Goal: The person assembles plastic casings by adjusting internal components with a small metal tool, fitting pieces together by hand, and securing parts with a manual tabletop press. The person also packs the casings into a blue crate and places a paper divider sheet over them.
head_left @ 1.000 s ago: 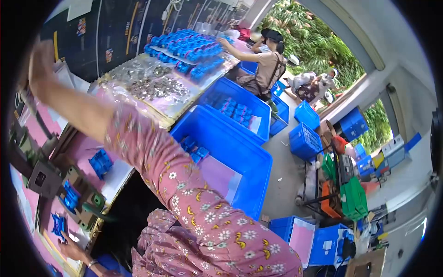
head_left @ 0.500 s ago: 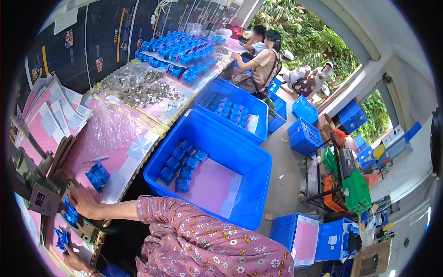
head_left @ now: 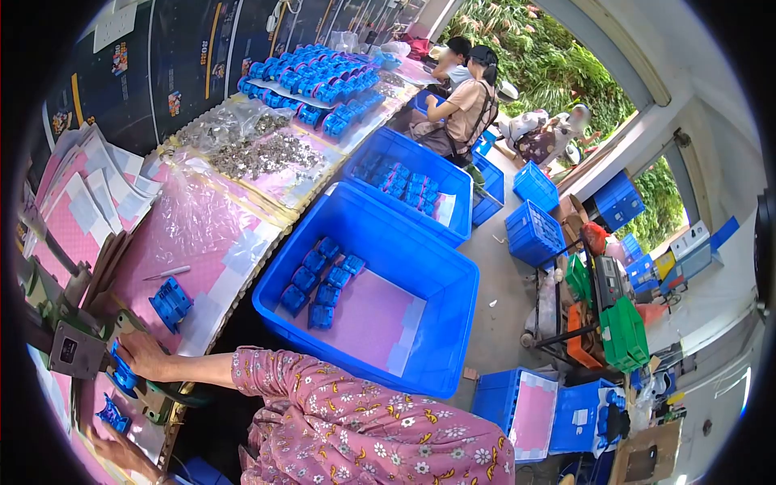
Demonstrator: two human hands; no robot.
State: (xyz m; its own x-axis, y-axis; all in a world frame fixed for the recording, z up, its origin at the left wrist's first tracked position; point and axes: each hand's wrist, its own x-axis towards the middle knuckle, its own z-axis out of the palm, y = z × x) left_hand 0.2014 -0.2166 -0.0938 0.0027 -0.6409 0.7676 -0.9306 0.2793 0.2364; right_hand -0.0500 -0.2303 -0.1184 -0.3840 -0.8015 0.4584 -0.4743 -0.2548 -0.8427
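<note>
Blue part point(head_left: 124, 377), worktop point(head_left: 215, 279) front edge | right hand point(head_left: 144, 356): fingers closed on it | left hand point(head_left: 121, 453): blurred beside second part point(head_left: 114, 415), grip cannot tell

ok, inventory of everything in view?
Machine: one, dark grey/green, far left
Loose parts: three, blue, two on bench, one in machine
Stacked parts: many, blue, bench's far end
Large bins: two, blue, beside bench
Metal pieces: many, silvery, mid-bench
Pen-like item: one, pale, on bench
Paper sheets: several, pink/white, upper left
Crates: several, blue/green/orange, centre to right
People: three, varied clothing, background
Sleeve: one, pink floral, bottom centre
Right hand: one, bare, at machine's part
Left hand: one, bare, near lowest loose part
</note>
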